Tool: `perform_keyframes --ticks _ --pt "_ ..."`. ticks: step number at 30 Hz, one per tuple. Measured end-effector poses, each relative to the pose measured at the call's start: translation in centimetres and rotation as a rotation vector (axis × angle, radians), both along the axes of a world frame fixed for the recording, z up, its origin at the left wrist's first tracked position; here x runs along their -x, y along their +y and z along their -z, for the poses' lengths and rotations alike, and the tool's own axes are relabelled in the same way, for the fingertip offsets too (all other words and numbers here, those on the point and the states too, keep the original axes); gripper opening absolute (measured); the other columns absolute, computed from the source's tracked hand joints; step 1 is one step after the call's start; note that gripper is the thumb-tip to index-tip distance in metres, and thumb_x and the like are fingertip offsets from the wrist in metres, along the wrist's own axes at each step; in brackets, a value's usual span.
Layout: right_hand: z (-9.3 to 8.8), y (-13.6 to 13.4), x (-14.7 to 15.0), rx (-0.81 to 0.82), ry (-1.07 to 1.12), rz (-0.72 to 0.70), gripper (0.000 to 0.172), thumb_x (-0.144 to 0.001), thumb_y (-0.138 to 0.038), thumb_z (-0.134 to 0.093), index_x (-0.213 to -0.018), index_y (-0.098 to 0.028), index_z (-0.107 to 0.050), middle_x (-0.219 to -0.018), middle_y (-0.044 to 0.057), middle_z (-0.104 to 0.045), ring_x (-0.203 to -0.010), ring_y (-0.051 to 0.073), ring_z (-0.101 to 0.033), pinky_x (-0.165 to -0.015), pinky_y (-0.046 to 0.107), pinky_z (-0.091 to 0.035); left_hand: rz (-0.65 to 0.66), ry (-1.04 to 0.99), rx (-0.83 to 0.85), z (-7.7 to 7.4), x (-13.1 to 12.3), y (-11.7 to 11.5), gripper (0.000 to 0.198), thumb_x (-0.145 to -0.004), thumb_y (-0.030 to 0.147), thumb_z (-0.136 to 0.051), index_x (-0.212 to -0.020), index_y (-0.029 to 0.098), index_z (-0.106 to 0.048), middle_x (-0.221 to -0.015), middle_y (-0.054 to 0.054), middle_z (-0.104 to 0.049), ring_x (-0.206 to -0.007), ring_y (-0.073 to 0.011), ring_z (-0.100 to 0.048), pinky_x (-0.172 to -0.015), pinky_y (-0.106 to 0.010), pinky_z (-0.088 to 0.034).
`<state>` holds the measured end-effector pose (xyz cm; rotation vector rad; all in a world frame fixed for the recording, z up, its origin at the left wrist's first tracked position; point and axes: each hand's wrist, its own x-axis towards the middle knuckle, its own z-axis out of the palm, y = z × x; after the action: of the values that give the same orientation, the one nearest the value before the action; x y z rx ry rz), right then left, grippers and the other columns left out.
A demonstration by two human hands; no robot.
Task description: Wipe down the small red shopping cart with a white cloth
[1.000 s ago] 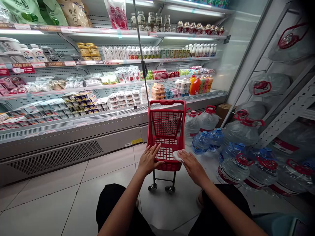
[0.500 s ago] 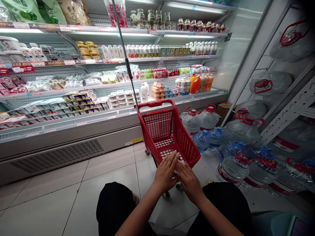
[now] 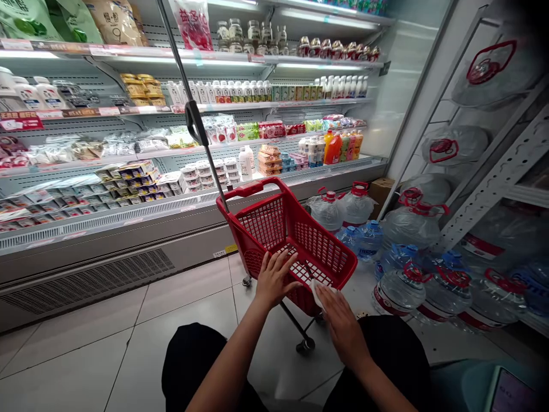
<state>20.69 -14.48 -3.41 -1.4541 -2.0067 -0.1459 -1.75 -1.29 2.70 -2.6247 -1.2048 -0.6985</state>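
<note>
A red perforated shopping basket on wheels point(image 3: 293, 212) stands in front of my knees, tipped at an angle, with its long black pull handle point(image 3: 196, 121) rising to the upper left. My left hand point(image 3: 274, 280) lies at the near left rim of the basket, fingers spread and holding nothing. A crumpled white tissue or cloth point(image 3: 316, 292) is under the fingers of my right hand point(image 3: 343, 321), pressed against the near rim. Part of the white piece is hidden by that hand. Through the slotted bottom of the basket, pale floor shows.
Behind the basket runs a refrigerated display point(image 3: 180, 214) stocked with yogurt, bottles and pouches. Large water bottles with red handles point(image 3: 398, 292) crowd the floor at right, beside a white metal rack point(image 3: 484, 189). A phone point(image 3: 510, 392) shows at the lower right corner.
My hands, together before, have come apart: the left has moved to the left rim and spread its fingers. The basket has turned, its handle leaning further left. The white piece shows more clearly.
</note>
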Motion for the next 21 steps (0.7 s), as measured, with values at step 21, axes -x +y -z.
perform_keyframes --ticks 21 --pt "1.4 5.4 -7.1 -0.009 0.110 0.249 0.054 -0.110 -0.035 -0.025 -0.164 -0.033 -0.028 -0.159 0.002 -0.049 -0.149 0.024 -0.043 -0.128 0.055 -0.018 -0.249 -0.029 -0.152 -5.1 7.0 0.4 0.057 -0.106 0.040 -0.045 -0.162 0.039 -0.032 -0.164 0.000 -0.041 -0.153 -0.0283 -0.036 -0.127 -0.061 0.011"
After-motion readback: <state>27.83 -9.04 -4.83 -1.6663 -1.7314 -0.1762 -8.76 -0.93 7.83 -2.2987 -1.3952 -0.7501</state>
